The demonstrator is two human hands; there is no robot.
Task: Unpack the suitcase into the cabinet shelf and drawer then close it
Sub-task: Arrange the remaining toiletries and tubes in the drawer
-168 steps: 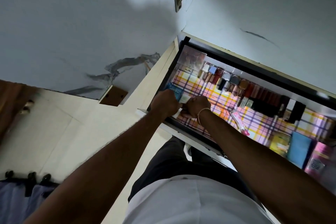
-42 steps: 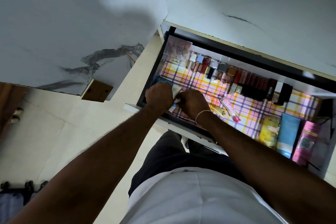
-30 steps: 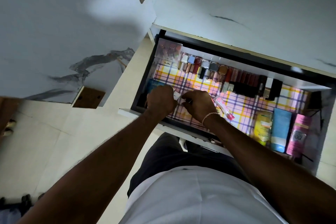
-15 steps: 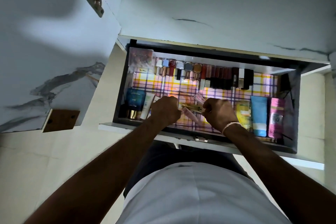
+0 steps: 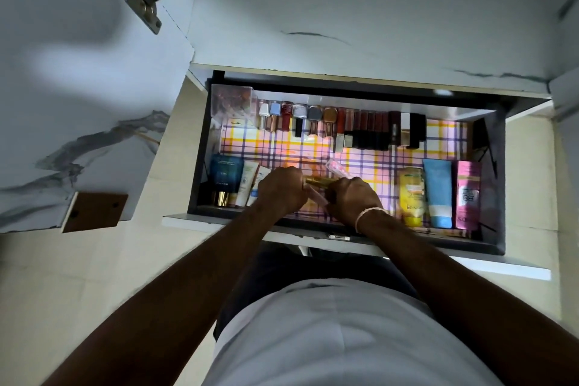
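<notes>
- We judge the step in hand to be stocking the open drawer (image 5: 498, 185): small cosmetics from the suitcase are being laid out on its plaid liner (image 5: 388, 163). The suitcase itself is out of view.
- Our left hand (image 5: 282, 189) is curled, its grip closed round the near end of a slim pink tube (image 5: 316, 196); a gold-capped stick (image 5: 316, 181) lies just beside its knuckles.
- Our right hand (image 5: 354, 199) is also curled, its grip on the other end of these small things, with a clear pink-tipped tube (image 5: 336, 168) standing out just past its fingers. Which of the pieces each grip truly holds, we cannot tell for certain.
- So the things being placed lie between the two hands, low over the liner at the drawer's middle front.
- A row of small bottles and lipsticks (image 5: 341, 127) lines the back wall. Tubes stand at the left front (image 5: 247, 183), and three larger tubes (image 5: 438, 193) lie at the right.
- The next move, as we judge it, calls for setting these pieces down in the bare middle without knocking the back row, then letting go.
</notes>
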